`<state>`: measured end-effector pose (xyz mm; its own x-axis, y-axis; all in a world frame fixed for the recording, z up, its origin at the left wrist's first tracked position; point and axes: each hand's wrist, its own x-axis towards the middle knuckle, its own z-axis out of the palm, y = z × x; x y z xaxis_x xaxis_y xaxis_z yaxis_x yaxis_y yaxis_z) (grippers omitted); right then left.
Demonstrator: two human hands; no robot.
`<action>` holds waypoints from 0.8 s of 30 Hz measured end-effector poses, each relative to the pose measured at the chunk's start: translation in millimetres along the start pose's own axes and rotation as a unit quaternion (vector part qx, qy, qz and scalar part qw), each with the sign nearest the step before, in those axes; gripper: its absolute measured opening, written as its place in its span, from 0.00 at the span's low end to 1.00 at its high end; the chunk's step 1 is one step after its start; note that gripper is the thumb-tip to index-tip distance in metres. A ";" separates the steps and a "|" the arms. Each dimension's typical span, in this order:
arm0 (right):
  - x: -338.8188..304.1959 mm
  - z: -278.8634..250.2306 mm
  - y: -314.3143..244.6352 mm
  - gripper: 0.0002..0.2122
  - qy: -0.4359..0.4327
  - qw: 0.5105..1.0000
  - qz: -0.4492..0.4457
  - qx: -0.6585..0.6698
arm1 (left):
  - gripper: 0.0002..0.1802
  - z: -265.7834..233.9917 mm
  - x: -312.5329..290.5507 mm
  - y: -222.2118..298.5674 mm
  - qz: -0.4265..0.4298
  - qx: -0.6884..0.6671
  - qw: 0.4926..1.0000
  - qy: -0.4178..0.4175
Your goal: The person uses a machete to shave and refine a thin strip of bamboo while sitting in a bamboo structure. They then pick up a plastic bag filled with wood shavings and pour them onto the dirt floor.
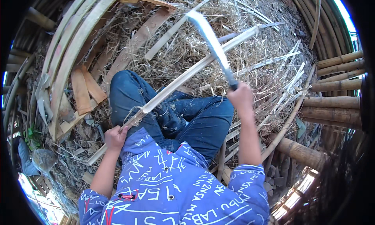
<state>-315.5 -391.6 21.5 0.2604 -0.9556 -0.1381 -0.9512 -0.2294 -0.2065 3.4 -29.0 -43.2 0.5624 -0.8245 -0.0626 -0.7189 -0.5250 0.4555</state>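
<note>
My left hand (pixel 116 137) is closed around the near end of a long, pale bamboo strip (pixel 177 82). The strip slants up to the right across my legs, and a few thin curled shavings hang from it near my fingers. In my right hand (pixel 240 98) is the dark handle of a machete (pixel 209 36), whose long bright blade bends toward its tip and points away from me. The blade crosses over the far half of the strip; whether the two touch I cannot tell.
Curly shavings (pixel 156 41) cover the ground ahead of my crossed legs. Wide split bamboo slats (pixel 74 41) lean at the left. Bamboo poles (pixel 332 103) stick in from the right, beside loose thin strips (pixel 287 88). A grey plastic bundle (pixel 43 159) lies at the lower left.
</note>
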 end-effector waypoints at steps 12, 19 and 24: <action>-124.6 91.8 -124.4 0.14 -0.112 0.974 -0.068 0.184 | 0.32 -23.1 -13.4 14.7 -0.102 -0.062 0.991 -0.068; -95.9 65.2 -90.8 0.13 -0.106 0.988 -0.106 0.039 | 0.34 -26.8 -7.8 18.5 -0.073 -0.071 0.991 -0.087; -82.5 64.0 -87.1 0.14 -0.082 0.989 -0.118 0.018 | 0.35 -20.3 -10.6 15.4 -0.099 -0.084 0.987 -0.090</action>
<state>-243.5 -280.9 -11.1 0.5013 -0.8324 -0.2363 -0.8546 -0.4336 -0.2858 -5.4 -24.1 -17.5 0.5923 -0.7414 -0.3155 -0.5163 -0.6498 0.5578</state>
